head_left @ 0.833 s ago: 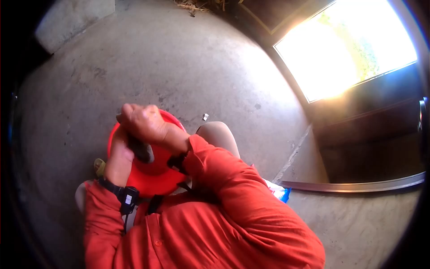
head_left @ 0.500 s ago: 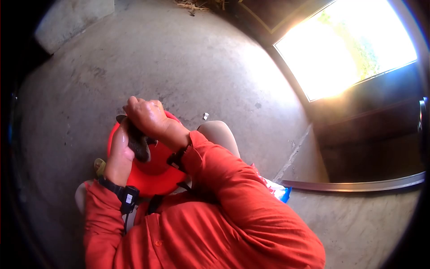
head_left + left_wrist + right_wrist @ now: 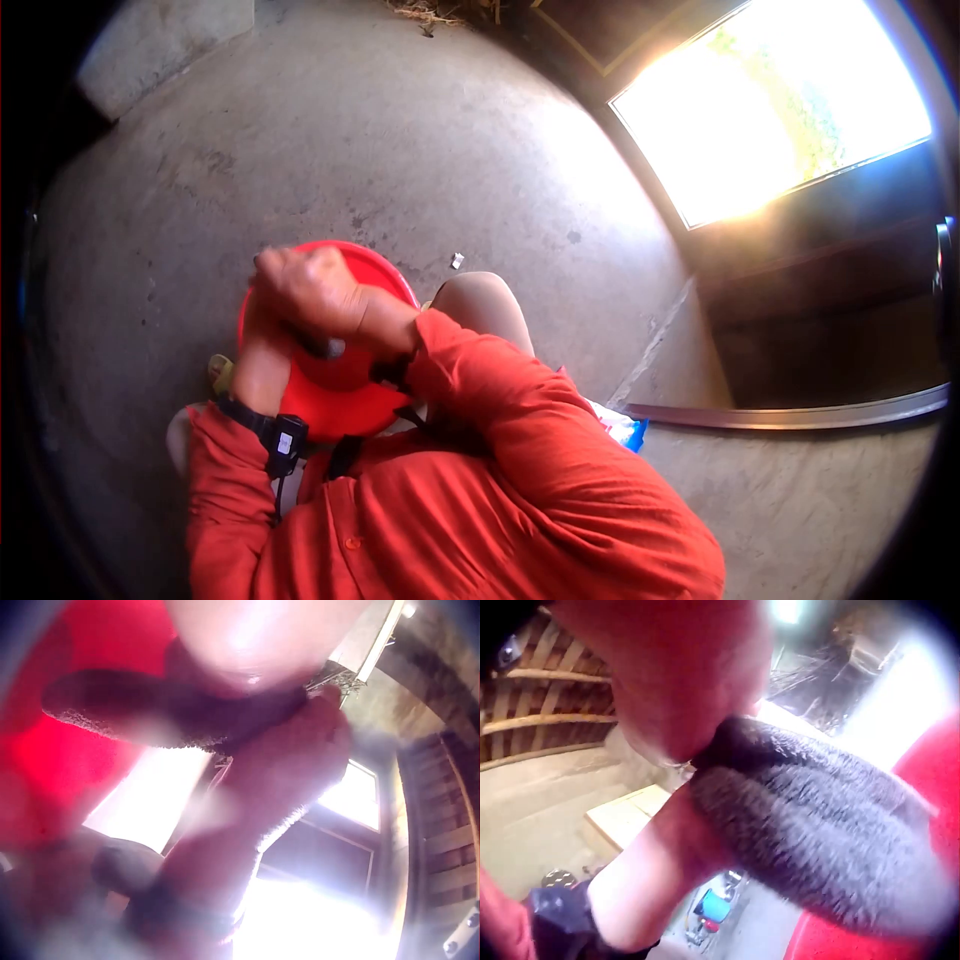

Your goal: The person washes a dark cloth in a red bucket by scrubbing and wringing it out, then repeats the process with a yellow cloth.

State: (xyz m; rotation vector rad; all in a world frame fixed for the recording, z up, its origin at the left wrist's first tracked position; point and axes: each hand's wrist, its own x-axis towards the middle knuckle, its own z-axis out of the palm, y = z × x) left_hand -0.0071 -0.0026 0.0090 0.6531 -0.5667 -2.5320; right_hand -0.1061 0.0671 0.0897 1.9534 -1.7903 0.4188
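A dark grey fuzzy slipper-shaped thing (image 3: pixel 832 825), long with a rounded end, is held between both hands over a red basin (image 3: pixel 345 400). My left hand (image 3: pixel 268 318) grips it from below, largely covered by the other hand in the head view. On top, my right hand (image 3: pixel 315 285) has its fingers curled down against the fuzzy thing. In the left wrist view the thing's pile hangs along its lower edge, and the right hand (image 3: pixel 292 754) presses close to it. Only its pale end shows in the head view.
The basin stands on a concrete floor (image 3: pixel 250 130) between the person's knees (image 3: pixel 487 300). A small white scrap (image 3: pixel 458 261) lies beyond it. To the right are a blue-and-white packet (image 3: pixel 625 430) and a metal door track (image 3: pixel 800 415) by the bright doorway.
The right hand rose slightly, baring more of the grey fuzzy thing, then came down and toward the left over it again. The left hand keeps its hold and the basin stays put.
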